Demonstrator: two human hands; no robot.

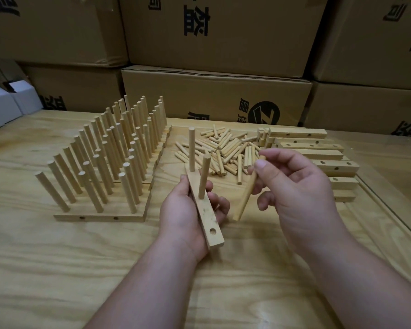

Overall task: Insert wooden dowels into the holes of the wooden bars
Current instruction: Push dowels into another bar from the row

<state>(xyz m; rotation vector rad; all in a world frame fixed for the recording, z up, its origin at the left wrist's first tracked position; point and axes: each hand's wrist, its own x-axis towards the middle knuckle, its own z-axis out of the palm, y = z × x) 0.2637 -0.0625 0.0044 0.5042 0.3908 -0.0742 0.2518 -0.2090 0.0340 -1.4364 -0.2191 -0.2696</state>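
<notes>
Along the table's (57, 269) left side stands a block of finished bars (100, 162) bristling with dowels, while a loose dowel pile (223, 150) and some seven or eight blank bars (318, 157) lie toward its far right. The left hand (188, 217) grips one bar (205, 210) lengthwise, two dowels upright, one near-end hole (213, 232) empty. The right hand (294, 186) pinches a third dowel (247, 193), tilted, just right of the bar, its lower end nearest that hole.

Both bare forearms reach in from the bottom edge, angled toward each other. The left hand (188, 210) is palm-up, fingers curled round a wooden bar (205, 210) from beneath — thumb on its far side. The right hand (294, 186) sits just beside it, higher, thumb and fingertips pinching a dowel (246, 193) — it slants downward.
</notes>
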